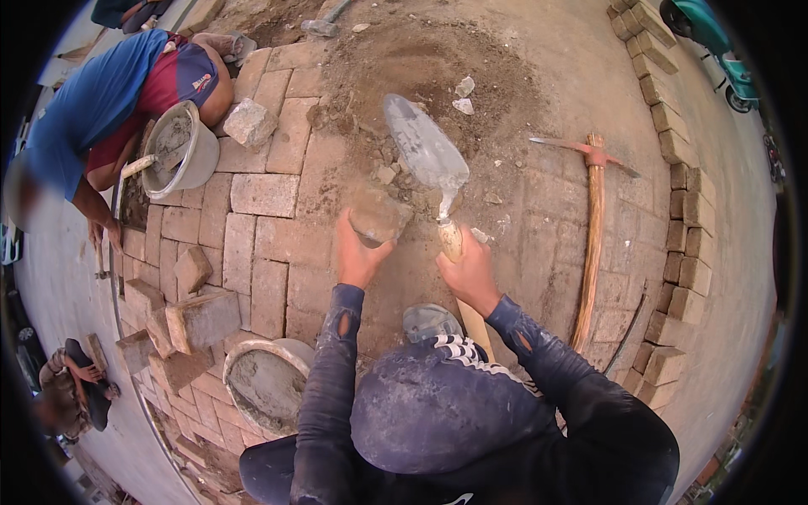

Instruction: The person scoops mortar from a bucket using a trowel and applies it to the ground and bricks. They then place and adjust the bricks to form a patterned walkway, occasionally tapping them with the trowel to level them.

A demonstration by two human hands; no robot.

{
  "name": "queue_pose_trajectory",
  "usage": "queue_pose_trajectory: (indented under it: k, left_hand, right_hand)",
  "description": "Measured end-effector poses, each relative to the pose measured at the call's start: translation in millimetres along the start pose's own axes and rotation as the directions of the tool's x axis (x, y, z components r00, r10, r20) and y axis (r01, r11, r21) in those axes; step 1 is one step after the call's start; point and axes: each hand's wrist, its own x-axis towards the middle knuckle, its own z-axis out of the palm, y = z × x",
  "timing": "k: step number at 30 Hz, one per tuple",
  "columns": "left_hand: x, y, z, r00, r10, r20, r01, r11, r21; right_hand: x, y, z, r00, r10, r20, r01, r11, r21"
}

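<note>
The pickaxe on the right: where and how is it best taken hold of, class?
Probably around the middle of the pickaxe's wooden handle, coming from the person's side, its left: the long, straight shaft runs toward the person, and the pointed metal head lies at the far end.

I see a dusty navy trouser knee [438, 417] trimmed with a black-and-white pattern; left and right of that knee, dirt-smudged dark navy sleeves [324, 404] with slit-like openings near the cuffs; below it, black cloth bearing a white mark [459, 499]
</note>
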Motion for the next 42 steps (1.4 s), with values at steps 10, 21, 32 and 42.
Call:
queue_pose_trajectory:
  k: [10, 21, 32, 42]
  left_hand:
    - [6.6, 7.1, 1.0, 1.0, 0.01, -0.003, -0.01, 1.0, 0.004]
    - [2.1, 1.5, -2.9, 0.999, -0.034, 0.024, 0.034, 0.999, -0.001]
    - [5.1, 6.4, 1.4, 1.0, -0.014, 0.024, 0.014, 1.0, 0.006]
    - [2.5, 0.9, -3.7, 0.998, -0.019, 0.057, 0.022, 0.999, -0.045]
  right_hand:
    - [-0.1, 16.8, 2.5, 0.999, -0.047, 0.016, 0.049, 0.993, -0.104]
    - [12.0, 22.9, 9.1, 1.0, -0.014, -0.007, 0.013, 0.992, -0.125]
    - [7.3, 26.2, 1.7, 0.995, -0.086, -0.051, 0.082, 0.993, -0.083]
    - [13.1, 38.8, 17.5, 0.999, -0.049, 0.012, 0.05, 0.985, -0.167]
